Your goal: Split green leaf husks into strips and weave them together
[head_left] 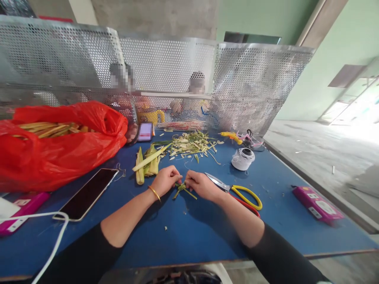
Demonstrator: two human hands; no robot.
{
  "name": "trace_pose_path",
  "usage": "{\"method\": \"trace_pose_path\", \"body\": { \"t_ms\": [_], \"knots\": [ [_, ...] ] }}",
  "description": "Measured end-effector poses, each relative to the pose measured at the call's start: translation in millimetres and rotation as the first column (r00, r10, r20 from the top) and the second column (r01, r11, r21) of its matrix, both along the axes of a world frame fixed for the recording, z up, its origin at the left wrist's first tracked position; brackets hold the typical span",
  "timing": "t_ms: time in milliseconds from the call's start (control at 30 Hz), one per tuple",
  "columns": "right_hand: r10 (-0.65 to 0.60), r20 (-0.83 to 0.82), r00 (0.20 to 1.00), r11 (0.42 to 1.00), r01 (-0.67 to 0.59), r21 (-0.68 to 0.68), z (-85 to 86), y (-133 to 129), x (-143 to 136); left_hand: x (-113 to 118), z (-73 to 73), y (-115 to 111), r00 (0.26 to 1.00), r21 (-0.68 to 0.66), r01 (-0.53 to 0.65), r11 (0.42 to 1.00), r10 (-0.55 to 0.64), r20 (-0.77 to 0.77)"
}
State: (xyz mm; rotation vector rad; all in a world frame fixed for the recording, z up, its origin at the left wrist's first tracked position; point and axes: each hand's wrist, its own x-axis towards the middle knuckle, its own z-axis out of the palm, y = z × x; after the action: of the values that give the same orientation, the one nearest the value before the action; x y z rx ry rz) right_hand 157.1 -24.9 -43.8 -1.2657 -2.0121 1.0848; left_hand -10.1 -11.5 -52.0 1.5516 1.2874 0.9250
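Observation:
Near the middle of the blue table, my left hand and my right hand meet over a small bundle of green plant strips. Both hands pinch it, and its loose ends stick out below my fingers; what the fingertips cover is hidden. Scissors with one yellow and one red handle lie partly behind my right wrist. Left of my left hand are some pale green stalk pieces. Past both hands spreads a heap of cut green peelings.
A red plastic bag of stalks fills the left side, beside a phone and white cable. To the right stand a white thread spool and a magenta power strip. Perforated metal panels border the back, with people behind.

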Motion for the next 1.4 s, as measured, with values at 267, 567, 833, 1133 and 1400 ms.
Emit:
{"method": "trace_pose_path", "body": {
  "t_ms": [267,567,833,1133,1400],
  "knots": [
    [-0.014,-0.319,0.948,0.999,0.025,0.030,-6.0,7.1,2.4,-0.5,-1.2,3.7,0.990,0.241,-0.134,0.961,0.118,0.079],
    [-0.075,-0.460,0.885,0.991,0.014,-0.135,-0.2,1.0,-3.2,3.0,2.0,1.9,0.940,0.181,-0.308,0.934,0.269,0.207],
    [-0.307,-0.661,0.685,0.951,0.189,-0.246,-0.6,6.5,1.0,10.8,5.3,-12.3,0.882,-0.224,-0.081,0.971,0.174,0.437],
    [-0.286,-0.665,0.690,0.949,0.111,-0.294,1.4,3.9,3.3,15.2,1.9,-14.3,0.904,-0.298,0.056,0.953,0.079,0.421],
    [-0.412,-0.701,0.582,0.892,0.101,-0.440,3.3,9.2,9.3,12.7,5.2,-13.3,0.895,-0.346,0.018,0.938,0.139,0.423]
  ]
}}
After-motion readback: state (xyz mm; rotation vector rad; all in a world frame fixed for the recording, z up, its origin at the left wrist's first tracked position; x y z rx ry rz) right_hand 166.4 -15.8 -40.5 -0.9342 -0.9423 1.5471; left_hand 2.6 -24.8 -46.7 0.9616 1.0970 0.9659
